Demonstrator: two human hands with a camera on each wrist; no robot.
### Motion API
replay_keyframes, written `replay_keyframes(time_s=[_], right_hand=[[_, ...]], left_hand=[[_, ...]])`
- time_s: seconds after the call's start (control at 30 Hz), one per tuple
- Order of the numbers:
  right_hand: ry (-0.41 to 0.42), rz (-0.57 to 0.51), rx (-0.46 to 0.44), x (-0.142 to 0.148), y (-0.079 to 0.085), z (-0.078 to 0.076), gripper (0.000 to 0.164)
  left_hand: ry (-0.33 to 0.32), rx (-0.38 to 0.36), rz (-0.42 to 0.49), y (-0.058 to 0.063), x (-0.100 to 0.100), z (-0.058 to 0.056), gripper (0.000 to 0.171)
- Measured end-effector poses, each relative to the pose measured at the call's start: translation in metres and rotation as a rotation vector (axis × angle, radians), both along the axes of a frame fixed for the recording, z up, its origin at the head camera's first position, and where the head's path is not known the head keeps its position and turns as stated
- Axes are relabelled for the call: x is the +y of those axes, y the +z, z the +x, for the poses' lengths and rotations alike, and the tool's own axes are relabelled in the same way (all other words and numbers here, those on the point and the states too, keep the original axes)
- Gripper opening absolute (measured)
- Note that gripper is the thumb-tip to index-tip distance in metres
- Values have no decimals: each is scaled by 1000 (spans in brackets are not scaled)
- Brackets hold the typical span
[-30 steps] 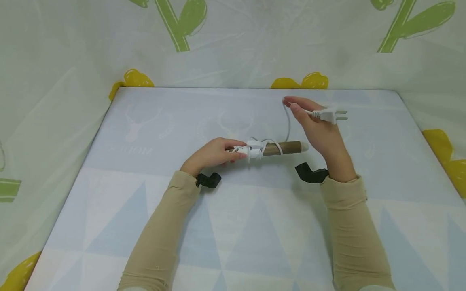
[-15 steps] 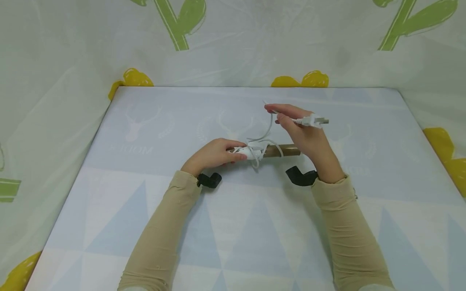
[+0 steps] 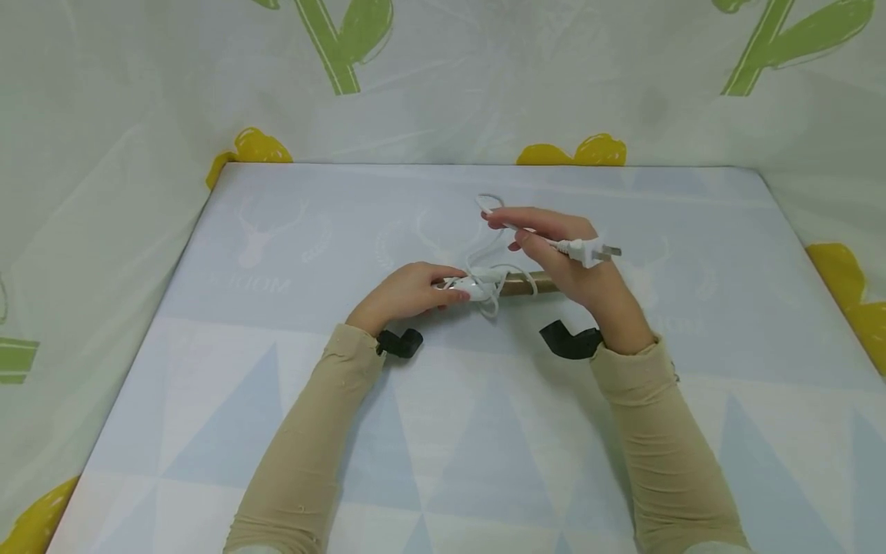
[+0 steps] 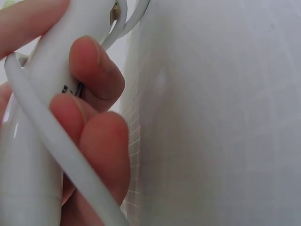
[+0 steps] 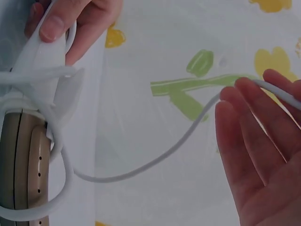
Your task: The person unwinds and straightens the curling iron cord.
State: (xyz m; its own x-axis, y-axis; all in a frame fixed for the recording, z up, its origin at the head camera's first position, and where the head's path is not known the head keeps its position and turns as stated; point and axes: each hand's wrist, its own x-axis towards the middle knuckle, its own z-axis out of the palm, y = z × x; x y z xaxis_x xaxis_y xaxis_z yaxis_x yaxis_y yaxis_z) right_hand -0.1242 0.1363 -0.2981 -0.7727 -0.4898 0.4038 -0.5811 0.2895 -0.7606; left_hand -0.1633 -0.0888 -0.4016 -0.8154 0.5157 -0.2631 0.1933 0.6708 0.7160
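A hair straightener (image 3: pixel 521 285) with a white handle and a brownish-gold barrel lies crosswise before me in the head view. My left hand (image 3: pixel 404 294) grips its handle (image 4: pixel 29 183), fingers bent round it in the left wrist view. White cord (image 5: pixel 155 162) loops loosely round the handle and the brown barrel (image 5: pixel 29 155). Farther right, my right hand (image 3: pixel 577 269) pinches the cord near the white two-pin plug (image 3: pixel 588 251), which sticks out over the back of the hand. A cord loop rises past its fingertips, and the hand hides the barrel's right end.
The table (image 3: pixel 443 431) has a pale cover with blue triangles. A white curtain (image 3: pixel 443 85) with green and yellow prints hangs behind it and along both sides. Black wrist mounts (image 3: pixel 400 343) project from both wrists.
My right hand has moved left and somewhat nearer, taking cord and plug with it, and it now covers the barrel's end. My left hand stays on the handle.
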Motion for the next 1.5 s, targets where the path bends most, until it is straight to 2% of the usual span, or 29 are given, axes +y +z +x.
replay_keyframes(time_s=[0.23,0.4,0.73,0.93,1.1,1.2,1.33,1.5], right_hand=[[102,16,22,-2,-16,-8,36],[171,26,60,-5,-19,-7,33],[160,16,109,-3,-18,-5,34],[179,-76,149,-4,-17,-4,36],[250,-188,165,-2,-14,-3,36],[276,-226,162,0,-10,-2,32],[298,-269,150,2,-5,-1,27],[320,-331,148,5,1,3,25]], left_hand=[[11,11,-9,2,0,0,44],[9,-4,-17,2,1,0,44],[22,-2,-47,1,1,0,55],[24,10,-48,-1,0,0,49],[17,42,-28,0,-1,-1,38],[54,35,9,0,-4,-1,42],[124,9,73,1,-7,-2,54],[165,15,109,0,-10,-5,56]])
